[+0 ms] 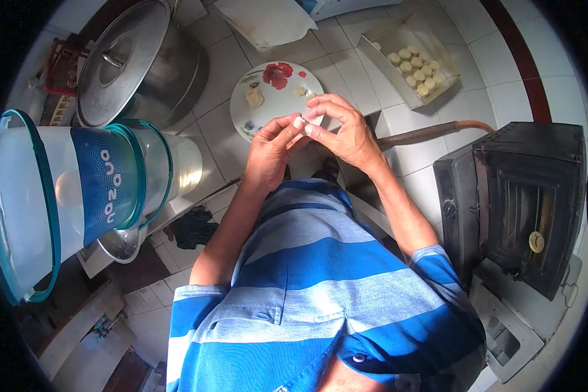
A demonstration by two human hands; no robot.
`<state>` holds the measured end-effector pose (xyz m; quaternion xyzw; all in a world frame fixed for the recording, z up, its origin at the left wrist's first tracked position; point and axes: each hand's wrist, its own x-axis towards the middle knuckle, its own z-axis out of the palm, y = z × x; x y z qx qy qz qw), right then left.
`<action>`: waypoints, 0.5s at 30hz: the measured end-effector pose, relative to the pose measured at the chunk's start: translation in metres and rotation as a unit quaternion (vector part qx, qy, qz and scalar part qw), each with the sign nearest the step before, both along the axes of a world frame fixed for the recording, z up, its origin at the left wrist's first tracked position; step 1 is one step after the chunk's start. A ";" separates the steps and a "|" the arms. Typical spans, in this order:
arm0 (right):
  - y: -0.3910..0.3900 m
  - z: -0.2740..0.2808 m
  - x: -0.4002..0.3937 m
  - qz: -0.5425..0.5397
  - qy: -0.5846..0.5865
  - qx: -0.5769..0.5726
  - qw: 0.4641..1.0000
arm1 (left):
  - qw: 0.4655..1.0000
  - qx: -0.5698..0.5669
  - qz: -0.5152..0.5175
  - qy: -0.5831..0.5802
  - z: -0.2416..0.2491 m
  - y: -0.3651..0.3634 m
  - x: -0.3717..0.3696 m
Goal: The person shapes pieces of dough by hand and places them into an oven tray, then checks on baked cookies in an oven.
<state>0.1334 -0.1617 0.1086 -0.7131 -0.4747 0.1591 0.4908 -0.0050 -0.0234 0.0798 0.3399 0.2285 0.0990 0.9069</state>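
My left hand [272,149] pinches a small white lump of dough [299,122] between its thumb and fingertips. From the other side, my right hand [348,136] curls in with its thumb at the lump, so both hands meet around it. Just beyond them lies a white plate with painted flowers [247,112]. On the plate rest a larger pale piece of dough [254,98] and a smaller bit near its right edge, partly behind my right fingers.
A metal tray [387,73] carries several round pale dough pieces. To the left stand a large lidded pot [188,81] and plastic buckets with teal handles [68,189]. A dark oven with its door open [526,202] is at right, beside a hose [418,136] across the tiled counter.
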 end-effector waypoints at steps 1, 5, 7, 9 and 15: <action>0.002 0.004 -0.002 -0.023 0.025 0.013 0.999 | 1.000 -0.024 0.002 -0.013 0.001 0.001 0.000; 0.001 -0.007 -0.001 -0.033 -0.017 0.022 0.999 | 0.999 -0.006 0.030 -0.010 -0.003 -0.001 0.001; 0.002 0.001 -0.003 -0.038 -0.034 0.031 0.998 | 0.999 -0.002 0.040 -0.002 -0.005 -0.001 0.001; 0.003 0.004 -0.004 -0.044 -0.051 0.041 0.997 | 0.999 0.006 0.039 -0.011 -0.005 -0.001 0.000; 0.005 -0.015 -0.003 -0.044 -0.063 0.057 0.995 | 0.999 0.014 0.047 -0.010 -0.001 -0.004 -0.001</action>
